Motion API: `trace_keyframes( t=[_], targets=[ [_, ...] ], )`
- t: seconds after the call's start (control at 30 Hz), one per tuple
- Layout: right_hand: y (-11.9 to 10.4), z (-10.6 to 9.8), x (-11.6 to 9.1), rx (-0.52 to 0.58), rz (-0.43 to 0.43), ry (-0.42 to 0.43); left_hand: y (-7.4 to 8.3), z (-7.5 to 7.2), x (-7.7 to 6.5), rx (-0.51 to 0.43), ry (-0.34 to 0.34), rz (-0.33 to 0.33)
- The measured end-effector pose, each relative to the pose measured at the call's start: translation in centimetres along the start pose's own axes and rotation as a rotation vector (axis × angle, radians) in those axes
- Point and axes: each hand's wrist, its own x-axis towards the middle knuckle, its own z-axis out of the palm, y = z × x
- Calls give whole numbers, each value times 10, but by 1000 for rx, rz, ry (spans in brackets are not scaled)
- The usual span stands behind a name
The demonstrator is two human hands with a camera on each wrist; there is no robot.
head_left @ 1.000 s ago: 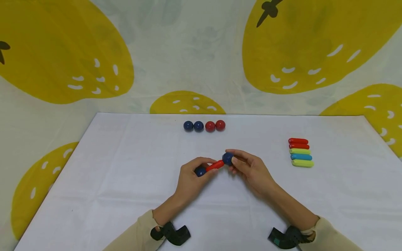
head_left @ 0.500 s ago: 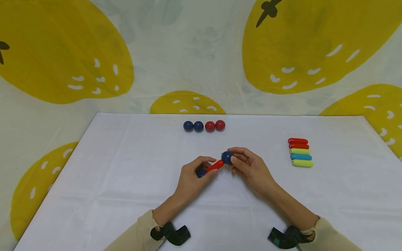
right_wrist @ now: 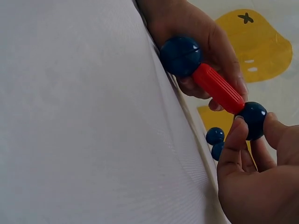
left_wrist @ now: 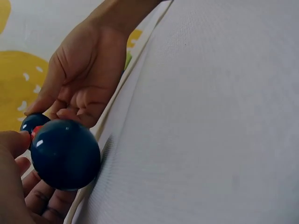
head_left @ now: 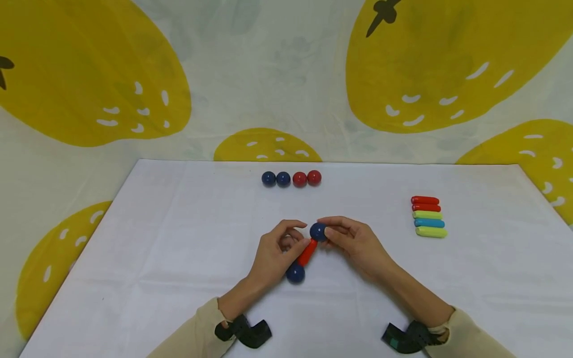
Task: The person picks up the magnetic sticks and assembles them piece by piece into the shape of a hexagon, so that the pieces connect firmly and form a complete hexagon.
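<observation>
A red ribbed rod (right_wrist: 219, 88) joins two dark blue balls end to end. My right hand (head_left: 355, 243) pinches the far blue ball (head_left: 318, 231) between thumb and fingers. The near blue ball (head_left: 295, 273) hangs at the rod's lower end, toward me, held by no fingers. My left hand (head_left: 277, 251) is close on the left; its thumb tip touches or nearly touches the rod's upper part, and its index finger is held out apart from the far ball. In the left wrist view, the near ball (left_wrist: 65, 155) covers most of the rod.
Two loose blue balls (head_left: 275, 178) and two red balls (head_left: 307, 178) stand in a row at the table's back. Several short rods (head_left: 428, 215), red, yellow-green and blue, lie stacked side by side at right. A white cloth covers the table (head_left: 179, 219).
The rod has swung from slanting sideways to pointing toward me, and its near ball has come out of my left hand's grasp. My right hand has shifted slightly left and nearer with the far ball.
</observation>
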Motion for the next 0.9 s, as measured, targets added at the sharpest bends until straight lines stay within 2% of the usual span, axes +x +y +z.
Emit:
trace_keyframes(
  t=[0.23,0.33,0.47,0.57,0.77,0.9],
  targets=[
    [-1,1,0,-84,-5,-47,-33,3,0,-33,-14,-14],
    [-1,1,0,-105,-18,-53,-34,3,0,-41,-11,-17],
    [-2,1,0,-109,-36,-60,-31,2,0,-53,-12,-39],
    [-1,1,1,-69,-49,-82,-23,1,0,-58,-17,-45],
    [-2,1,0,33,-73,-139,0,-1,0,-42,-14,-29],
    [-5,-1,0,32,-82,-155,5,-2,1,-40,-2,-6]
  ],
)
